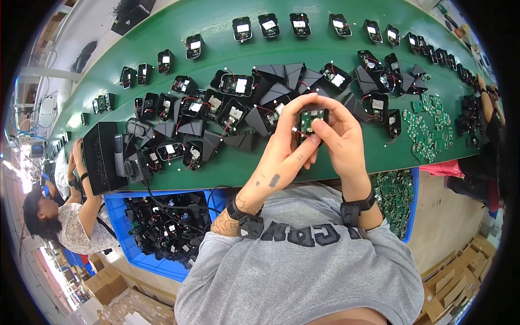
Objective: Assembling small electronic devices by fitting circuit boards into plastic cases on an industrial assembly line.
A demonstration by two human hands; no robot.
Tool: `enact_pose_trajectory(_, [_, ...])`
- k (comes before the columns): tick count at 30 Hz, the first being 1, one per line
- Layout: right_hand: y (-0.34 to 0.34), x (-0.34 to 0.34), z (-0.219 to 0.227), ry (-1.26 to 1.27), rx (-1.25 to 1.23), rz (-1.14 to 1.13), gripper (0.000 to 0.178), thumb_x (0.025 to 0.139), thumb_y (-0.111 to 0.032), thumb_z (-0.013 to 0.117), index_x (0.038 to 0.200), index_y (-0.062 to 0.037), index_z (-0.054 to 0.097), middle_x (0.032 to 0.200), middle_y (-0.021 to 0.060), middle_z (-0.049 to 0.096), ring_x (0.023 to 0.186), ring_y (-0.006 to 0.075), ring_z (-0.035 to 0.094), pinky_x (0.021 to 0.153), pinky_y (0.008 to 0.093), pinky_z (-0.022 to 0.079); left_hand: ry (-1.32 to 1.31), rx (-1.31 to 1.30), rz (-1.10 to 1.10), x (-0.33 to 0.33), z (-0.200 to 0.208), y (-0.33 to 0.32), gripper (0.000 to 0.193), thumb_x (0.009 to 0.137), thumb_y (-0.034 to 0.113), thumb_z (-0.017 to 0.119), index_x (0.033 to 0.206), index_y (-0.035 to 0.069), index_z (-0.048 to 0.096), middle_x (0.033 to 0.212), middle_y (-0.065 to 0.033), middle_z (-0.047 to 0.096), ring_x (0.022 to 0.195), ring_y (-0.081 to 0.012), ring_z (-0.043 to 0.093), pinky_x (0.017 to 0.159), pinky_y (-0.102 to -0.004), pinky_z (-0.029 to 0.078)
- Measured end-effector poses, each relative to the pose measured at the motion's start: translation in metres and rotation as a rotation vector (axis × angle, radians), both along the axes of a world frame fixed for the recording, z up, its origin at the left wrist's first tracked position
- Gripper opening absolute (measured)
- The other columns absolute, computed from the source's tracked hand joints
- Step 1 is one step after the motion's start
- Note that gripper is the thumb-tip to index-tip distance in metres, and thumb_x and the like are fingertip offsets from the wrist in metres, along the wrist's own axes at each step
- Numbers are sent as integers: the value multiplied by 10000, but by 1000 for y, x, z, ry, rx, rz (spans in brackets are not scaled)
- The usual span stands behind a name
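A grey shirt (303,276) is filling the lower centre. Just right of frame centre, the left hand (286,142) and right hand (345,142) are pinching a green circuit board (311,115) above the worktop (319,49).

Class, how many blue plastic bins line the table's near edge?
2: left bin, holding black parts, and right bin, holding green circuit boards, flanking the person; more may be hidden.
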State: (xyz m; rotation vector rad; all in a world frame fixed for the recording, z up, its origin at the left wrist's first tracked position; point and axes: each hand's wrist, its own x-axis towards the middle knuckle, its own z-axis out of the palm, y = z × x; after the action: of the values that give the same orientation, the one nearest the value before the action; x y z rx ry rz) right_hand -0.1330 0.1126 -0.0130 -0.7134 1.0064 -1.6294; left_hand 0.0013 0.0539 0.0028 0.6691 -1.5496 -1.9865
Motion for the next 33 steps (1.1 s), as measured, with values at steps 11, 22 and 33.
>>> enact_pose_trajectory(11, [8, -5, 11, 246, -9, 33, 373, 861, -18, 644, 1217, 5, 535, 1046, 69, 634, 866, 95, 609, 572, 176, 462, 96, 5, -72, 4, -5, 2, 446, 943, 8, 490, 1360, 92, 357, 985, -72, 547, 583, -59, 506, 487, -202, 427])
enact_pose_trajectory(22, [2, -2, -2, 207, -11, 31, 385, 867, -29, 641, 1234, 8, 530, 1038, 69, 625, 881, 105, 597, 656, 210, 495, 42, 6, 21, 3, -11, 0, 411, 942, 56, 506, 1340, 97, 412, 858, -59, 571, 494, -50, 488, 444, -199, 428])
enact_pose_trajectory(33, [-4, -1, 9, 1369, -433, -356, 262, 664, -74, 752, 924, -69, 714, 889, 61, 673, 1009, 274, 588, 968, 481, 421, 141, -52, 1, 4, -18, -2, 709, 813, -27, 568, 1403, 130, 207, 1243, -132, 430, 1057, -186, 544, 816, -332, 541])
